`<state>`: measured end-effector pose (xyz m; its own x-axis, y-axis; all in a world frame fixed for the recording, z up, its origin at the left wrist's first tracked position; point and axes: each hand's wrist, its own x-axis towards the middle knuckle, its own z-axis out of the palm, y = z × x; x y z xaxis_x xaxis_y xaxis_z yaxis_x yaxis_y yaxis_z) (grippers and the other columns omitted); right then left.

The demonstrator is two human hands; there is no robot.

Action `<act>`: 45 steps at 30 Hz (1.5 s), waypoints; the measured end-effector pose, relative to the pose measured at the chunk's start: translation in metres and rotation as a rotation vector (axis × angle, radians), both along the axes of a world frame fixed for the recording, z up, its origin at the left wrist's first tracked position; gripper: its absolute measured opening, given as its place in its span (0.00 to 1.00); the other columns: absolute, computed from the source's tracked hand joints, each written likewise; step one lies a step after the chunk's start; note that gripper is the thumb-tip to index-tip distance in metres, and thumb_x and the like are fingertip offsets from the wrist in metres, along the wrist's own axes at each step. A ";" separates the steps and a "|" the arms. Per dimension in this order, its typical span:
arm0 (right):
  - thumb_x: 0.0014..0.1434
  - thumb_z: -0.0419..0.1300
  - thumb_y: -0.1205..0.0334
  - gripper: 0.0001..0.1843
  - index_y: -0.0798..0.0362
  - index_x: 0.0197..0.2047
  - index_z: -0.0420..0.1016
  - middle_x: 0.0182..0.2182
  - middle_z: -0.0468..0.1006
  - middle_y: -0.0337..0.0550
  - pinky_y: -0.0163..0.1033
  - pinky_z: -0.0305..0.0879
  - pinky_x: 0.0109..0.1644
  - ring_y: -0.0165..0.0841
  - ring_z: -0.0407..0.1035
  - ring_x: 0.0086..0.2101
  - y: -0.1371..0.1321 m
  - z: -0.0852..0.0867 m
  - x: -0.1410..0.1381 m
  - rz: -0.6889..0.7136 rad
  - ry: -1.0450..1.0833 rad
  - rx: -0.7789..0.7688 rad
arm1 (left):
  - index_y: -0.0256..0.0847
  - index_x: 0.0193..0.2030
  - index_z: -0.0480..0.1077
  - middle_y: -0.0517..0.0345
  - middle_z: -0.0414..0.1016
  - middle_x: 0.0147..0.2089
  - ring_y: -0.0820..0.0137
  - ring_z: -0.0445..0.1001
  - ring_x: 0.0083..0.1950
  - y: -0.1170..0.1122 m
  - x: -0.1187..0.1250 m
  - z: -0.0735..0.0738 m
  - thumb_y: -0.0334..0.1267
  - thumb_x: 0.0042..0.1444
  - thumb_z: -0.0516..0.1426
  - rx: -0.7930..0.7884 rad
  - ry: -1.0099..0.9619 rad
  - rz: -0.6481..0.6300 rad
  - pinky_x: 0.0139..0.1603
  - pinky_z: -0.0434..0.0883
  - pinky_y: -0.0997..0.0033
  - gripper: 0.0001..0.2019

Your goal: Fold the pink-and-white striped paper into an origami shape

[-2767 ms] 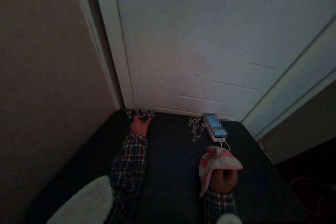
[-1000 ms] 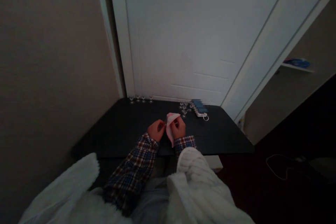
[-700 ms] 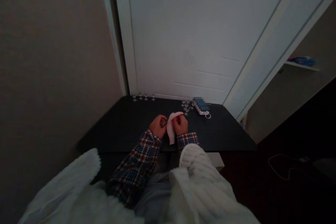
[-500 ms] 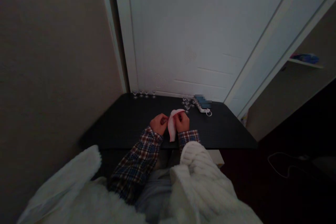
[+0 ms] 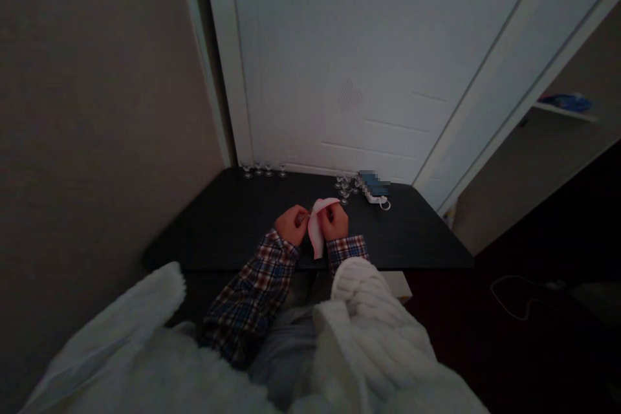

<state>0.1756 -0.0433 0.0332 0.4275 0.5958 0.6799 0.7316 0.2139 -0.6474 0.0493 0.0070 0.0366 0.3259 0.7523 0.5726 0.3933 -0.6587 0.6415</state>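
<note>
A pink and white cloth (image 5: 317, 233) hangs between my hands, above the near middle of the dark table. My right hand (image 5: 336, 223) is closed on the cloth's upper part, and one end droops down. Close by on the left, my left hand (image 5: 291, 225) is curled with its fingers pinched around what looks like a small clear glass, mostly hidden by the fingers. The cloth's left edge meets the left fingertips. Beyond the right hand stands a cluster of small stemmed glasses (image 5: 345, 186). More small stemmed glasses (image 5: 268, 169) line the table's back left edge.
A dark phone-like object (image 5: 373, 184), partly blurred, lies on a white item with a loop (image 5: 385, 204) at the back right of the black table (image 5: 218, 226). A white panelled door (image 5: 330, 65) rises behind. Below the front edge is a pale box (image 5: 398, 284).
The whole view has shifted slightly. Both hands stay close together with the cloth between them, and its top fold has changed shape a little. The glasses on the table stay put.
</note>
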 end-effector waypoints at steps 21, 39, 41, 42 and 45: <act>0.59 0.51 0.55 0.13 0.56 0.34 0.70 0.30 0.72 0.43 0.34 0.58 0.34 0.30 0.65 0.30 0.000 -0.005 0.004 -0.045 -0.021 0.001 | 0.40 0.37 0.75 0.57 0.74 0.30 0.72 0.68 0.27 0.007 -0.001 -0.006 0.40 0.53 0.54 0.038 0.079 -0.023 0.32 0.64 0.73 0.11; 0.60 0.50 0.55 0.15 0.56 0.40 0.72 0.34 0.74 0.45 0.35 0.61 0.36 0.32 0.67 0.32 0.003 -0.009 0.006 -0.034 -0.028 -0.004 | 0.41 0.37 0.72 0.59 0.75 0.30 0.72 0.69 0.26 0.003 -0.001 -0.003 0.40 0.51 0.54 -0.015 0.092 -0.046 0.28 0.63 0.74 0.10; 0.60 0.50 0.55 0.15 0.56 0.41 0.72 0.34 0.74 0.46 0.35 0.61 0.36 0.32 0.67 0.33 0.004 -0.009 0.007 -0.034 -0.028 -0.005 | 0.41 0.37 0.72 0.59 0.75 0.29 0.72 0.68 0.26 0.003 -0.001 -0.003 0.40 0.51 0.54 -0.009 0.089 -0.044 0.29 0.63 0.73 0.09; 0.60 0.50 0.55 0.15 0.56 0.42 0.72 0.35 0.74 0.46 0.35 0.61 0.36 0.32 0.67 0.33 0.004 -0.010 0.007 -0.032 -0.028 -0.007 | 0.41 0.36 0.72 0.59 0.75 0.30 0.72 0.68 0.26 0.004 -0.001 -0.003 0.40 0.51 0.54 -0.005 0.086 -0.043 0.29 0.63 0.73 0.09; 0.60 0.50 0.56 0.16 0.55 0.44 0.71 0.35 0.75 0.46 0.35 0.62 0.36 0.32 0.68 0.34 0.004 -0.010 0.007 -0.023 -0.031 -0.016 | 0.41 0.36 0.72 0.58 0.75 0.33 0.73 0.68 0.27 0.005 -0.001 -0.003 0.39 0.51 0.54 0.007 0.078 -0.049 0.31 0.64 0.73 0.09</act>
<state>0.1824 -0.0390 0.0234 0.4196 0.5970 0.6838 0.7560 0.1871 -0.6273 0.0485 0.0124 0.0331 0.4065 0.7304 0.5488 0.4090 -0.6826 0.6056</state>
